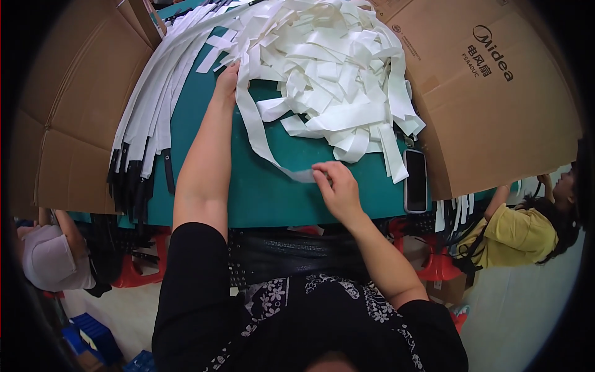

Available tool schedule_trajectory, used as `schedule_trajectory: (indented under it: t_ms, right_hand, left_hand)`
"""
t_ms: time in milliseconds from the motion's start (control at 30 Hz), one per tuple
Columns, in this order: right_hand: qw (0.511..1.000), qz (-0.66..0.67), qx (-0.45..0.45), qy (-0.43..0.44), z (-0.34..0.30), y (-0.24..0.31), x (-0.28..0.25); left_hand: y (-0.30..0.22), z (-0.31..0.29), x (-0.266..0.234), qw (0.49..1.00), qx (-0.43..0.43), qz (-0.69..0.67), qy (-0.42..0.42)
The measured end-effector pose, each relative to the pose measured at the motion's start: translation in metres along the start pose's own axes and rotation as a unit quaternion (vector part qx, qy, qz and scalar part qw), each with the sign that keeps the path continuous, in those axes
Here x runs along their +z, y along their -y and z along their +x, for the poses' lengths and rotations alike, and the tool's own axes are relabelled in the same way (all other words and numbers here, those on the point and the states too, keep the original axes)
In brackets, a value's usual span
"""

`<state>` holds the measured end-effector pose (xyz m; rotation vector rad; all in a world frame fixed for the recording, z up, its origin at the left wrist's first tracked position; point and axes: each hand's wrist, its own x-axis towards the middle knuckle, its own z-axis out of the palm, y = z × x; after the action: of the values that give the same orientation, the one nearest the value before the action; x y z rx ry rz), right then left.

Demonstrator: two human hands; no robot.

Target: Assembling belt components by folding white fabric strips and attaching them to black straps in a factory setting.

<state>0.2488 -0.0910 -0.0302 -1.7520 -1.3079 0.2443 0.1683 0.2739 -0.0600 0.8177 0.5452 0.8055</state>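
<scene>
A long white strip (259, 141) hangs in a curve from the heap toward me over the green table. My right hand (336, 189) pinches its near end between thumb and fingertips. Farther off, my left arm is stretched forward and my left hand (227, 85) is closed at the strip's upper part, by the left edge of the heap; its fingertips are partly hidden. The big loose heap of white strips (334, 74) covers the far middle of the table. Left of my left arm lies a row of long white-covered bands with black ends (145, 115).
Cardboard boxes stand at left (80, 118) and right (489, 105) of the green table (273, 208). A phone (415, 181) lies near the right box. Dark perforated bands (291, 251) hang at the table's front edge. People sit on both sides, near red stools (437, 263).
</scene>
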Motion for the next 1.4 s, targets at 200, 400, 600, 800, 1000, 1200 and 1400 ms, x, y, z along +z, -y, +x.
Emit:
schedule_trajectory:
  t_ms: [200,400,600,800,1000,1200,1400]
  right_hand:
    - [0.972,-0.197,0.111,0.061,0.018,0.004,-0.006]
    - [0.939,-0.234,-0.054,0.247,-0.002,0.016,0.008]
    - [0.976,-0.193,-0.004,0.101,-0.038,0.015,0.043]
    - [0.978,-0.153,0.024,0.138,-0.034,0.016,0.044]
    - [0.966,-0.212,0.004,0.15,-0.013,0.01,0.017]
    - [0.925,-0.278,0.035,0.259,-0.004,0.023,0.027]
    - [0.936,-0.262,0.034,0.234,-0.008,0.025,0.03]
  left_hand:
    - [0.004,-0.024,-0.01,0.996,0.022,0.056,-0.064]
    - [0.004,-0.019,-0.037,0.994,0.06,0.054,-0.073]
    - [0.018,0.006,-0.03,0.981,0.062,0.092,-0.162]
    - [-0.016,0.001,-0.044,0.64,0.208,0.649,-0.355]
    - [-0.058,-0.197,0.042,0.862,0.201,0.463,0.04]
    - [0.01,-0.374,-0.049,0.87,-0.277,0.408,0.011]
    - [0.138,-0.37,-0.216,0.699,-0.242,0.647,-0.184]
